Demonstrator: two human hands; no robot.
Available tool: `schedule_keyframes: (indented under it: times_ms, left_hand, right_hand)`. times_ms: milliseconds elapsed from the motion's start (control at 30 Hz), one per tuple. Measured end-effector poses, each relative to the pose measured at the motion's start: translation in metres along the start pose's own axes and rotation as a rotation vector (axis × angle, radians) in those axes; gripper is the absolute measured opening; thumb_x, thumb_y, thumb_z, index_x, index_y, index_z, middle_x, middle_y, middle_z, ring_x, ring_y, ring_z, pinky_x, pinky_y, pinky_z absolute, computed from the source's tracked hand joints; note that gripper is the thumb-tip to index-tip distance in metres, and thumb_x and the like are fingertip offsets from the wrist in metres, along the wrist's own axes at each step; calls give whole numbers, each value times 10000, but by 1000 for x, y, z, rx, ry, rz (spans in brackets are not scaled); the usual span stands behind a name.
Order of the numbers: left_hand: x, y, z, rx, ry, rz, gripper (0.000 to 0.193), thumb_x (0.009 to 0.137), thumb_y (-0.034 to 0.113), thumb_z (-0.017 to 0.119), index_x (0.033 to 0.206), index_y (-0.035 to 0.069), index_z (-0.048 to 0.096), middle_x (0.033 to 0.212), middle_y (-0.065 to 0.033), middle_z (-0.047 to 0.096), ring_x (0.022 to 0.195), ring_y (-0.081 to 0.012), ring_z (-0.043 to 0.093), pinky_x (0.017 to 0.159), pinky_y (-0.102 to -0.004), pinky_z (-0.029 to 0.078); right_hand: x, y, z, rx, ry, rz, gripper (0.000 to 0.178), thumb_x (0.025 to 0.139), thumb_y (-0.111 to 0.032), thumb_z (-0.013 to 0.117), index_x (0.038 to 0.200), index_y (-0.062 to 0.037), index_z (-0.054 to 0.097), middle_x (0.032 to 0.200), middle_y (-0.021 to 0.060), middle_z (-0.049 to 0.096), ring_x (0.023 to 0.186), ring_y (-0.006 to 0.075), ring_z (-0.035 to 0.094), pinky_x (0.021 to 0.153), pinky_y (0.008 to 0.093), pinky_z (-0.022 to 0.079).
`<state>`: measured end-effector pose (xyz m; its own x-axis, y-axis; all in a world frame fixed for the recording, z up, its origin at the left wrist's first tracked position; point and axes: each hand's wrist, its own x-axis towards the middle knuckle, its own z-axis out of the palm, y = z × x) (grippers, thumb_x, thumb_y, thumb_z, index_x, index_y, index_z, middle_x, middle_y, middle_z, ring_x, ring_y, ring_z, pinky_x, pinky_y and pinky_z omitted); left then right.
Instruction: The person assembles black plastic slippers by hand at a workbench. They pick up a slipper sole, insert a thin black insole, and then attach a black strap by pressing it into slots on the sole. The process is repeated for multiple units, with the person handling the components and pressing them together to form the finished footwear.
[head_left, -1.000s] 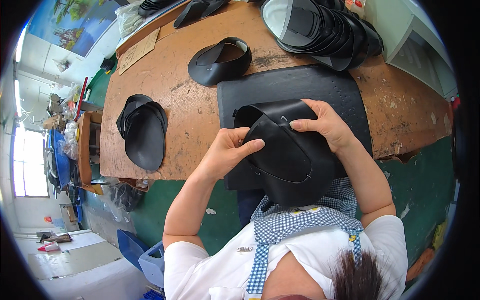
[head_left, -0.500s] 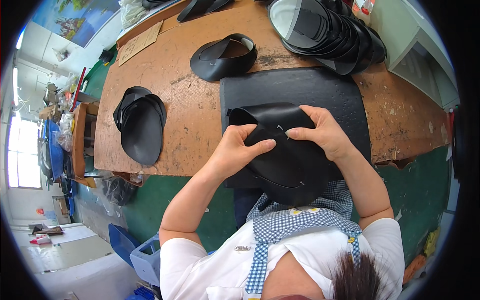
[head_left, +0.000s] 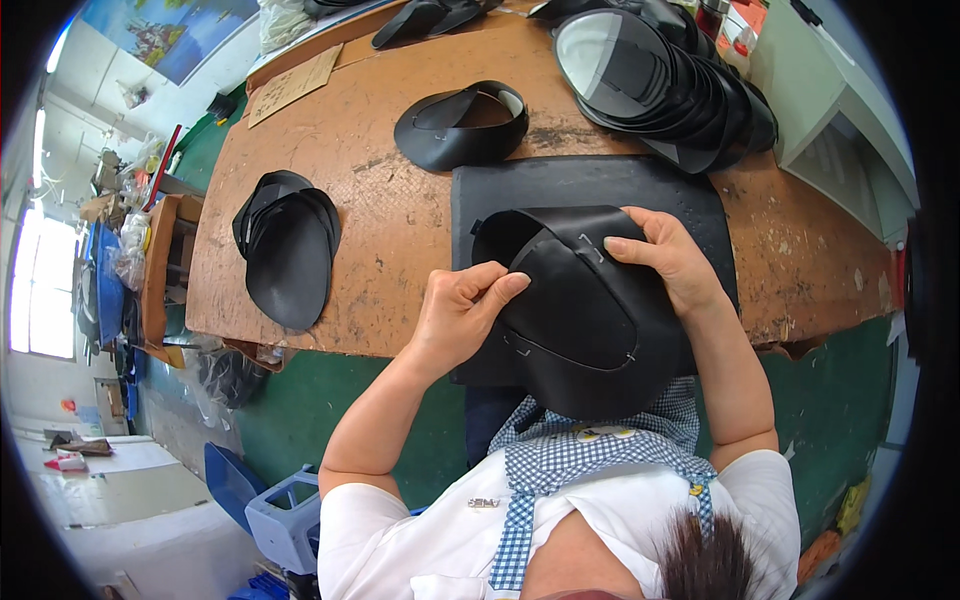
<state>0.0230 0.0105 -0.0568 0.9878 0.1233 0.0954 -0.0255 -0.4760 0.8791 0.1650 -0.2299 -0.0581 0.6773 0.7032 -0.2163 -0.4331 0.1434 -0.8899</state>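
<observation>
A black leather shoe upper (head_left: 590,375) with small silver corner marks is held in front of me, over the near edge of the table. My left hand (head_left: 460,312) is closed, thumb and forefinger pinching the edge of the upper's inner oval part. At the far right edge, my right hand (head_left: 672,258) grips the upper, its thumb on top by a silver mark and its other fingers partly hidden underneath. Beneath lies a black mat (head_left: 590,180), partly covered by the work.
A similar black upper (head_left: 460,140) stands beyond the mat. At the left is a small stack of black oval pieces (head_left: 288,260); a taller pile of black pieces (head_left: 690,95) sits at the far right, beside a pale cabinet (head_left: 845,120). The wooden table (head_left: 390,230) carries a cardboard strip (head_left: 296,85).
My left thumb and forefinger have moved left and down, off the marked seam. The oval part now shows separate from the band above it. My right hand has shifted slightly right.
</observation>
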Motion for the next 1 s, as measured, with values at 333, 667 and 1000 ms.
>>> schedule_keyframes:
  times_ms: [333,667,1000]
  left_hand:
    - [-5,-18,-29,-266,350,-13,333,1091,184,536,953,-73,697,778,-131,739,704,-184,723,658,-288,583]
    - [-14,-25,-30,-115,825,112,156,1051,14,542,1082,-29,688,1019,-97,726,925,-138,687,836,-271,557]
    - [-36,10,-17,590,-59,509,327,732,110,829,1043,60,742,946,-62,685,905,-265,673,1016,-513,517]
  right_hand:
    - [-8,-22,-4,-73,29,-12,376,948,-65,711,1279,82,611,1107,101,738,880,105,714,819,249,588]
    - [-47,-46,49,-1514,-259,-853,191,798,-84,699,980,-34,723,990,106,715,914,279,712,830,346,566]
    - [-30,43,10,-1613,-286,-823,257,800,-57,664,1047,-24,729,1137,136,702,1149,284,666,1063,469,487]
